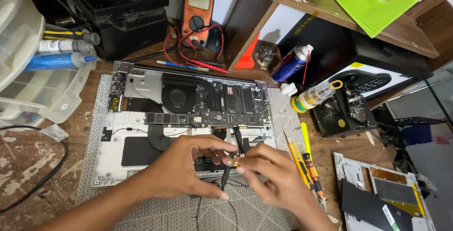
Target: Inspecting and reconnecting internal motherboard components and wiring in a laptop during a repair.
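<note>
Under my hands, one opened laptop [188, 117] lies on one grey mat [264, 212], its single fan [177, 96] well beyond my fingertips. My left hand [181, 167] is curled, thumb and fingers pinched together at a thin black tool [225, 176]; my right hand [273, 176] meets it, fingertips closed on the same tool just above the laptop's near edge. Right of my right hand, two screwdrivers [306, 160] lie side by side. Farther off beyond them, one spray can [290, 64], one small clear bottle [314, 95]. Far ahead of my left hand, one orange multimeter [197, 13].
</note>
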